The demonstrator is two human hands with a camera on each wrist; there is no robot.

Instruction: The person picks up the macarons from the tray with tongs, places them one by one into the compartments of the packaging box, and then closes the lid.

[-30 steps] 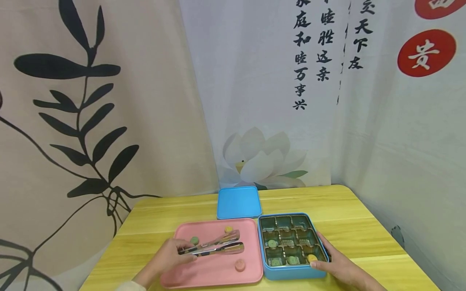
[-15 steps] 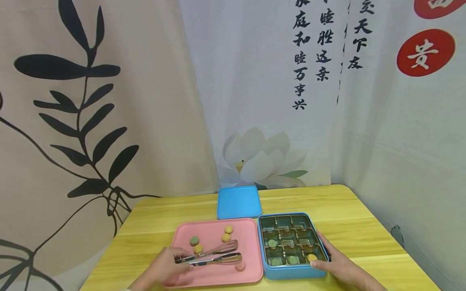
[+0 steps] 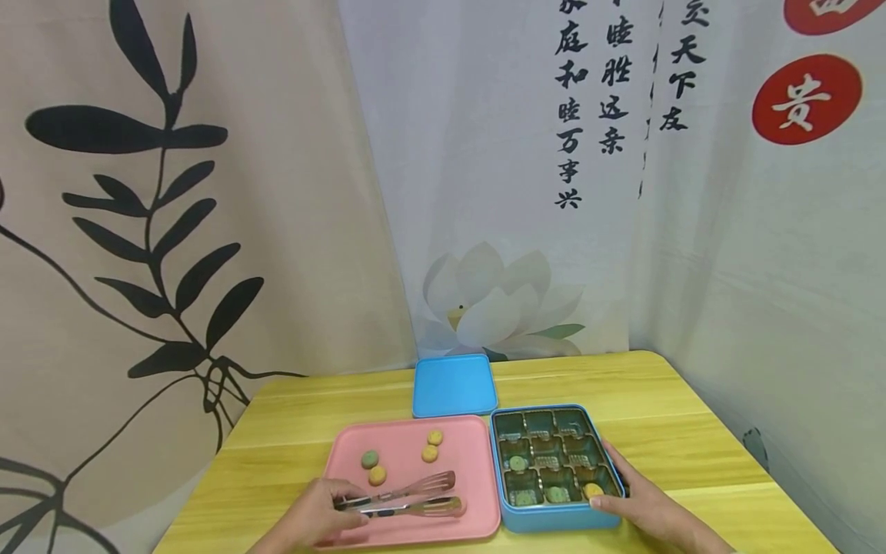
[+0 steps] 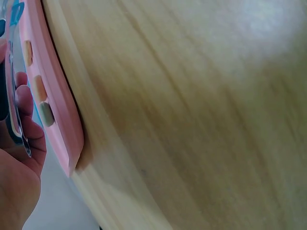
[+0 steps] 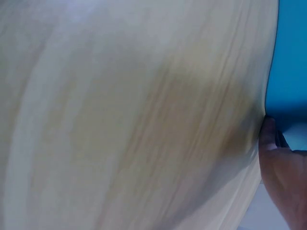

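My left hand [image 3: 321, 508] holds a pair of metal tongs [image 3: 401, 496] over the pink tray [image 3: 404, 535], their slotted ends spread apart and pointing right. On the tray lie a green macaron-like cookie [image 3: 370, 459], a yellow cookie [image 3: 377, 475] close to it, and two more yellow cookies [image 3: 430, 453] near the back. A pink cookie is mostly hidden behind the lower tong end. My right hand [image 3: 640, 500] grips the near right corner of a blue box [image 3: 561, 519], thumb at the front rim, fingers along the side.
The box has a divided insert [image 3: 547, 442]; green cookies and one yellow cookie [image 3: 593, 490] sit in its near and middle-left compartments. A blue lid [image 3: 454, 386] lies behind the tray. Everything rests on a wooden table [image 3: 664, 415], with printed curtains around it.
My left hand has moved the tongs toward the near left, uncovering yellow cookies on the tray. The tongs now cover most of the pink cookie. The right hand and box stay put.
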